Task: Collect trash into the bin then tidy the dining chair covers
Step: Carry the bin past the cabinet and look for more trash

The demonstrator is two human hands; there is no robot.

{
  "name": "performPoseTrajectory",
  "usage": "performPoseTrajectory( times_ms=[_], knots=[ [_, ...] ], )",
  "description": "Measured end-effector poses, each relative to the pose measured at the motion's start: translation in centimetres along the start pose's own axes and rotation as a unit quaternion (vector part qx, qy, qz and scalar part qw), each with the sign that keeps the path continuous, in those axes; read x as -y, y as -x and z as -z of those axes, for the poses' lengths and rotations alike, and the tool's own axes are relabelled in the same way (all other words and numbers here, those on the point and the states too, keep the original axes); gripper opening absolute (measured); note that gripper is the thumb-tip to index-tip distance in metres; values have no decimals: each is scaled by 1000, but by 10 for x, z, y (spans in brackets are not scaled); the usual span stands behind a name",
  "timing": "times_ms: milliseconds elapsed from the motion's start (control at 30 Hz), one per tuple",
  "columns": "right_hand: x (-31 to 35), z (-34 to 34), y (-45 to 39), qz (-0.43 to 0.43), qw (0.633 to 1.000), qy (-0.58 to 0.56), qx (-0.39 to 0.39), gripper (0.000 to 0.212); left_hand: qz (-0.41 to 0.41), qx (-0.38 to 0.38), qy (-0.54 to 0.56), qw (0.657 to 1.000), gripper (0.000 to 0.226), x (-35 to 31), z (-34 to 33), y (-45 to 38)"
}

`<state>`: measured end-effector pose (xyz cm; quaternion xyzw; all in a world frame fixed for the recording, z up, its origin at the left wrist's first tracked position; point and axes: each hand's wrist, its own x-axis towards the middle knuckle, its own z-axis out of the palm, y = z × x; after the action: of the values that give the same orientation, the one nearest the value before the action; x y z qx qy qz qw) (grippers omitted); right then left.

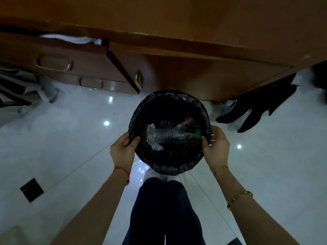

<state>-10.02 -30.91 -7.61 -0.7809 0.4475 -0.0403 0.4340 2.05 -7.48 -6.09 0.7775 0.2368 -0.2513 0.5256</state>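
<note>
A round bin (169, 98) lined with a black bag sits in front of my legs, just before a wooden desk. Inside lie a clear plastic bottle (168, 134) with a green cap, a second bottle with a red cap (188, 120), and crumpled clear wrap. My left hand (122, 149) grips the bin's left rim, thumb hooked over the liner. On the opposite side, my right hand (216, 147) grips the right rim, thumb inside.
A wooden desk (194, 41) spans the top, with a drawer (53, 55) pulled partly open at the left, white cloth showing in it. Dark fabric (256, 106) lies on the tiled floor at the right. Striped cloth (16, 89) lies at the left edge.
</note>
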Motion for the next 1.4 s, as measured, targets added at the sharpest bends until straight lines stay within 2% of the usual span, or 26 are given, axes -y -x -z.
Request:
performPoseTrajectory(
  times_ms=[167,333,467,633,767,933,1067,1233,1400],
  knots=[
    [-17,-16,-13,3,1000,12,1,38,7,7,22,1000,33,11,-12,-19],
    [-24,-26,-22,15,1000,13,-9,39,-5,17,16,1000,24,15,-19,-35],
    [-19,-23,-19,13,1000,18,-14,39,-76,20,-106,991,21,7,-19,-35],
    [1,8,-9,15,997,78,-3,46,-175,36,-266,947,56,-26,5,-21],
    [53,53,1,68,992,103,6,39,-230,56,-346,908,66,-83,35,16],
    [151,123,31,177,977,123,3,30,-339,64,-383,857,48,-171,78,89],
    [235,186,71,241,963,121,-3,29,-407,57,-394,822,44,-245,118,163],
    [321,260,130,283,953,111,-15,30,-460,22,-392,797,41,-320,175,262],
    [383,318,191,325,939,114,-18,30,-475,-19,-396,786,40,-366,239,348]
  ],
)
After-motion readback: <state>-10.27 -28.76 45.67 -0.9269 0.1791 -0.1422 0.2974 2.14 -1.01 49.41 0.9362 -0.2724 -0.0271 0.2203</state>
